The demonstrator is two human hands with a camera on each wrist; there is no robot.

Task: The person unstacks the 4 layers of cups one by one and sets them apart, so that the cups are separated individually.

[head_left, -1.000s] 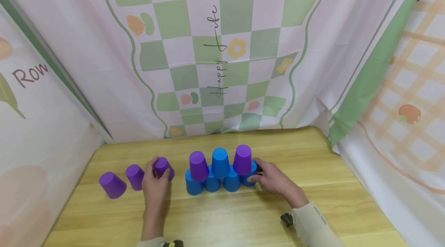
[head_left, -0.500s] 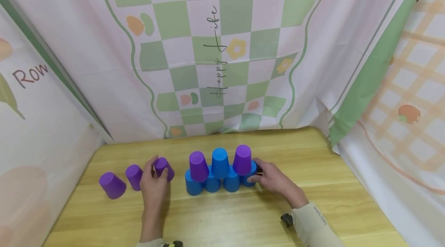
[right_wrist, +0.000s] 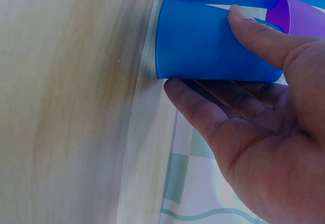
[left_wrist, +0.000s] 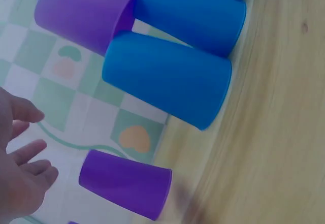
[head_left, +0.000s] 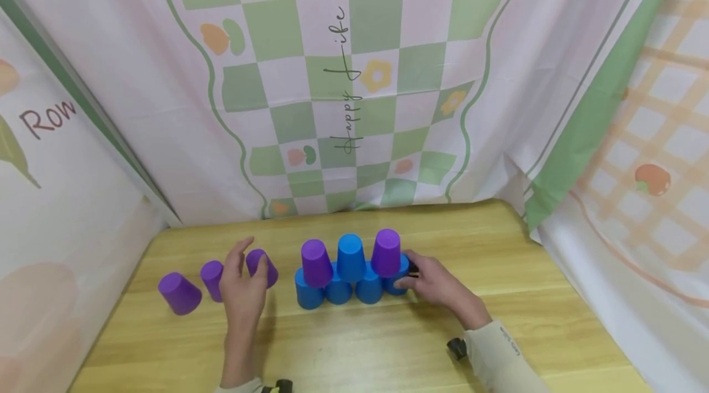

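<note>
My left hand [head_left: 244,297] is raised beside an upside-down purple cup [head_left: 270,273], its fingers loosely spread. In the left wrist view a gap shows between that hand [left_wrist: 23,168] and the purple cup [left_wrist: 124,183]. At the right end of a lower row of blue cups, my right hand [head_left: 437,285] holds the last blue cup [head_left: 392,285]. The right wrist view has its thumb on one side of this blue cup [right_wrist: 213,43] and its fingers along another. On the row stand a purple cup [head_left: 317,262], a blue cup [head_left: 351,258] and another purple cup [head_left: 386,253], all upside down.
Two more upside-down purple cups, an outer one [head_left: 180,294] and a nearer one [head_left: 212,279], stand left of my left hand, which partly covers the nearer. The wooden table [head_left: 343,350] meets a checked green-and-white curtain [head_left: 376,128] at the back.
My left hand has let go of the purple cup, its fingers lifting and spreading away slightly to the left. The right hand and the stacked cups have not visibly moved.
</note>
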